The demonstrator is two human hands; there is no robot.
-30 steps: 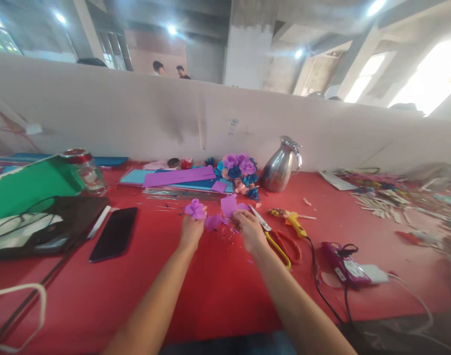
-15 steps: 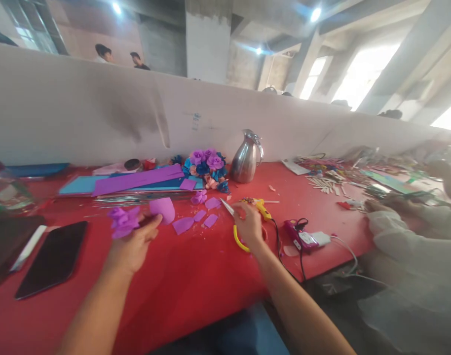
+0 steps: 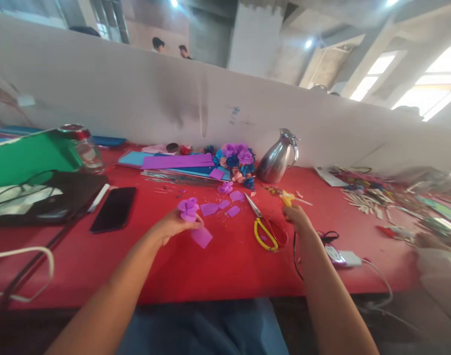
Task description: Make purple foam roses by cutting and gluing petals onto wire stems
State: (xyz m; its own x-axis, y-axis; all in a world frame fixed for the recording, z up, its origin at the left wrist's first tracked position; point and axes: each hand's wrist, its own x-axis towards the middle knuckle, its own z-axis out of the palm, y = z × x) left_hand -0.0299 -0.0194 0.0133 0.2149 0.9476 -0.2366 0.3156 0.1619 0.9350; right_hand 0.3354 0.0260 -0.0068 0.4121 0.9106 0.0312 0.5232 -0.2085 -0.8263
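Observation:
My left hand (image 3: 173, 226) is closed on a purple paper flower (image 3: 189, 209), and a loose purple petal (image 3: 202, 237) hangs by its fingertips. My right hand (image 3: 298, 219) is wrapped round the yellow hot glue gun (image 3: 287, 198), whose black cord runs down under the wrist. Between the hands lie scissors (image 3: 264, 231) with one yellow and one red handle, touched by neither. Several cut purple petals (image 3: 209, 209) rest beyond the left hand. A smaller purple flower (image 3: 225, 187) lies behind them.
A bunch of paper flowers (image 3: 233, 160) and a steel jug (image 3: 279, 158) stand by the wall. Purple paper strips (image 3: 177, 161) lie left of them. A phone (image 3: 113, 209) and glass jar (image 3: 85, 148) are at left; a power strip (image 3: 336, 255) and a co-worker's sleeve (image 3: 440, 276) at right.
My right hand has left the scissors and taken hold of the glue gun. The left hand still has the flower and petal, the petal now hanging lower. The view has swung left.

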